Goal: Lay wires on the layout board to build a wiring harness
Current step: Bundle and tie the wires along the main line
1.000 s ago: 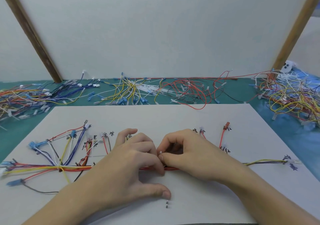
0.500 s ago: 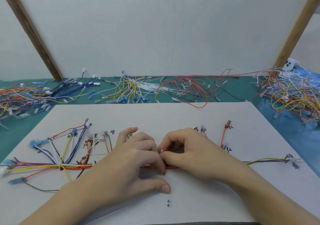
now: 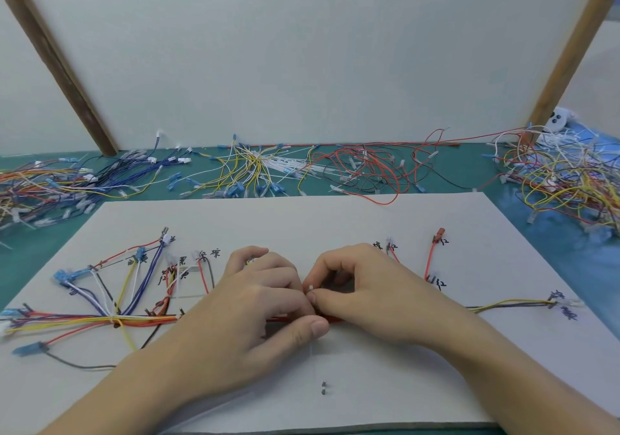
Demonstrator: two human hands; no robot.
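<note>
Both hands meet at frame centre on the board [image 3: 335, 220]. Left hand [image 3: 255, 304] is curled over the wire trunk [image 3: 141, 320], thumb pressing at the red wires. Right hand [image 3: 362, 287] pinches a small white piece [image 3: 311, 287] at its fingertips, right above the same trunk. Trunk runs left to right across the board, fanning into branches [image 3: 134, 273] at left, thin yellow tail [image 3: 510, 304] at right. Loose wire piles [image 3: 352, 169] lie along the teal table [image 3: 553, 260] above the board.
</note>
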